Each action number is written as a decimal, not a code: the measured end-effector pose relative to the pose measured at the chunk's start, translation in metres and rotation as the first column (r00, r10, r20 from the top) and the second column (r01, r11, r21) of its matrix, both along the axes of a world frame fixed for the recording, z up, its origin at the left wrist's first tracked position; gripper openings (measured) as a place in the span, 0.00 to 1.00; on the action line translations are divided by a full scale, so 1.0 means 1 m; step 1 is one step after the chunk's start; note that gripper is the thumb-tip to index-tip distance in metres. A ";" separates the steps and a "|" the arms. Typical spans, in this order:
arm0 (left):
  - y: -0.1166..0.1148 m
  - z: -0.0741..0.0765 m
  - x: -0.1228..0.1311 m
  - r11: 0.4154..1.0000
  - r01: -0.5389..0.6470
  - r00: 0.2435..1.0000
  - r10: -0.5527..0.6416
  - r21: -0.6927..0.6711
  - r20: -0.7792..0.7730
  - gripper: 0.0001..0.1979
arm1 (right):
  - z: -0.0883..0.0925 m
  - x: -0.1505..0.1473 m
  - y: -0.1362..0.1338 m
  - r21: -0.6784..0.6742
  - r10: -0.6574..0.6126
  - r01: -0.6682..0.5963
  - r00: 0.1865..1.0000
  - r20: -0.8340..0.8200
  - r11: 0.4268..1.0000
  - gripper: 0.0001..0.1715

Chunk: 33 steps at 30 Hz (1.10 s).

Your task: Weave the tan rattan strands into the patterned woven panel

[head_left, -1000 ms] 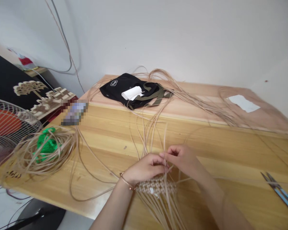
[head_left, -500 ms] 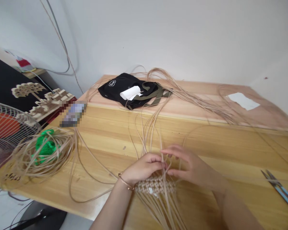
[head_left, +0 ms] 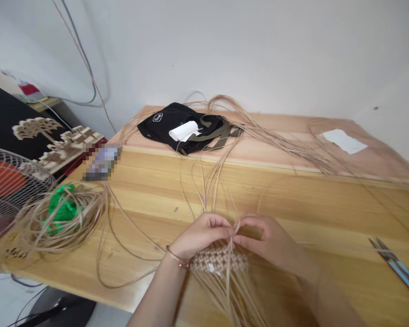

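A small woven rattan piece [head_left: 218,261] lies on the wooden table [head_left: 293,200] near its front edge, with long loose strands [head_left: 213,181] running away toward the back. My left hand [head_left: 199,236], a thin bracelet on its wrist, rests over the weave with fingers pinched on a strand. My right hand [head_left: 269,238] meets it from the right, fingertips also pinched on a bent strand at the top of the weave. Both hands touch at the fingertips.
A coil of rattan around a green bundle [head_left: 59,211] sits at the table's left end. A black bag [head_left: 187,127] with white paper lies at the back. Scissors [head_left: 395,268] lie at the right. A fan [head_left: 7,181] stands off the left edge. White paper [head_left: 342,140] lies back right.
My right hand, spread over the strands half a second ago, has closed into a pinch against my left fingertips. A strand now loops between them. The view shifted slightly.
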State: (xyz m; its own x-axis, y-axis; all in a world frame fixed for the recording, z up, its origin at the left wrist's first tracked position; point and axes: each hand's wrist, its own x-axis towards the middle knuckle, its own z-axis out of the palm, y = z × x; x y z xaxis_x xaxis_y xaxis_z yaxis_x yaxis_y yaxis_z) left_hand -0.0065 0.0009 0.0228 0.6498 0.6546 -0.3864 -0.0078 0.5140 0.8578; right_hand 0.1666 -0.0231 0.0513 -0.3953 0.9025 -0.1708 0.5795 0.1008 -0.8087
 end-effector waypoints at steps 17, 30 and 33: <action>-0.001 -0.001 0.001 0.993 0.073 0.997 -0.069 0.091 -0.045 0.10 | -0.013 -0.010 -0.028 0.051 -0.189 0.183 0.966 0.178 0.982 0.20; 0.000 -0.002 0.003 0.967 0.121 0.990 -0.103 0.222 -0.093 0.09 | -0.014 -0.002 -0.073 0.370 -0.172 0.028 0.915 0.364 0.928 0.21; 0.000 -0.001 0.003 0.964 0.121 0.989 -0.097 0.235 -0.113 0.08 | -0.016 -0.012 -0.071 0.547 -0.123 -0.111 0.920 0.373 0.830 0.22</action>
